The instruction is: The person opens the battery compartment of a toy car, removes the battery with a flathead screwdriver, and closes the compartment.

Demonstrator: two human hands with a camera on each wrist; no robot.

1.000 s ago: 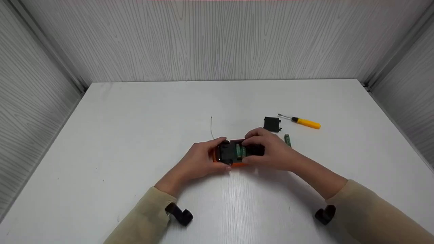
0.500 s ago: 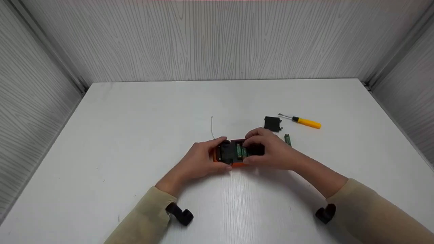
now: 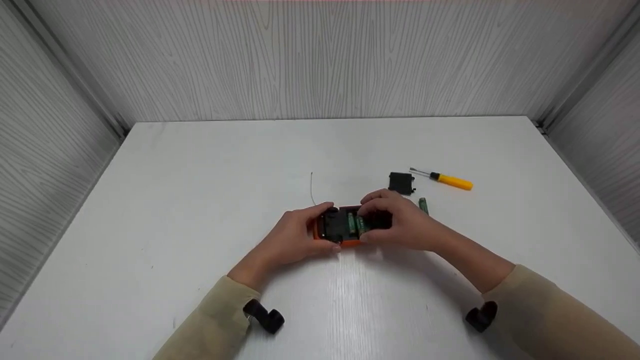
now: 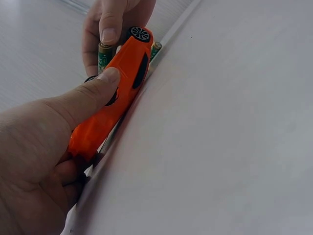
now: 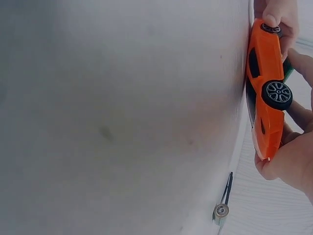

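Observation:
An orange toy car (image 5: 266,63) lies upside down on the table, its black underside and battery compartment facing up in the head view. My left hand (image 3: 295,237) grips one end, thumb on the near side and fingers on the far side. My right hand (image 3: 400,220) bends over the other end and pinches a green battery (image 4: 104,55) by its ends; it stands above the car's underside in the left wrist view. Another green battery (image 3: 351,223) lies in the compartment beside it. The right hand hides the rest of the compartment.
A loose green battery (image 3: 423,205) lies just behind the right hand. Farther back are a black battery cover (image 3: 401,183) and a screwdriver with a yellow handle (image 3: 452,181). A thin antenna wire (image 3: 312,189) sticks out from the car's far side. Wood-grain panels (image 3: 320,60) enclose the table.
The battery at my right fingertips has shifted slightly to the right, apart from the one beside it. My left hand and the car have hardly moved.

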